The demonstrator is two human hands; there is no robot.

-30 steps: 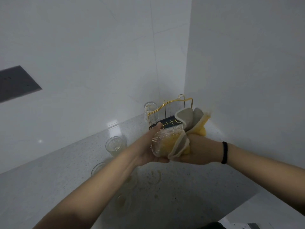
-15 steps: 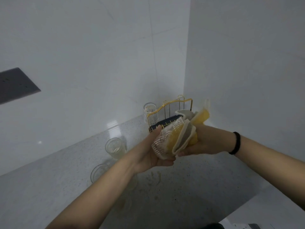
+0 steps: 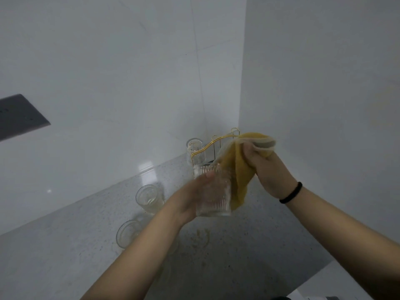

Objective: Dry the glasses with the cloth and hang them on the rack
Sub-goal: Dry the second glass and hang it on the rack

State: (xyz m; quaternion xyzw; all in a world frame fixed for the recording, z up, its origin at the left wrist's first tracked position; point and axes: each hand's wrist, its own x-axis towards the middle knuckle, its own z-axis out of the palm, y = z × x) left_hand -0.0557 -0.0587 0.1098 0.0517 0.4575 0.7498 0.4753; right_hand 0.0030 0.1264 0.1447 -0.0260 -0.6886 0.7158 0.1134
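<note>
Left hand [image 3: 190,200] curls its grip round a ribbed glass [image 3: 213,191], thumb across the near wall, and holds it upright above the bench [image 3: 270,245]. Right hand [image 3: 265,167] pinches a bunched yellow cloth [image 3: 236,169] in its closed fingers; the cloth hangs down beside the glass and touches its right side. A black band [image 3: 291,192] circles the right wrist.

Behind the hands, in the far corner of the bench where two pale tiled walls [image 3: 129,72] meet, stands a rack [image 3: 213,146] with a gold wire frame; its right part is hidden by the cloth. One glass on the rack [image 3: 194,151] shows at its left end. Two more glasses stand on the bench toward its left: an upright glass [image 3: 149,198] nearer the back edge, and a nearer glass [image 3: 127,233] partly covered by the left forearm. The bench is grey speckled stone, glossy, with faint yellowish ring marks [image 3: 200,237] below the hands. A dark grey panel [image 3: 19,115] is set in the left wall.
</note>
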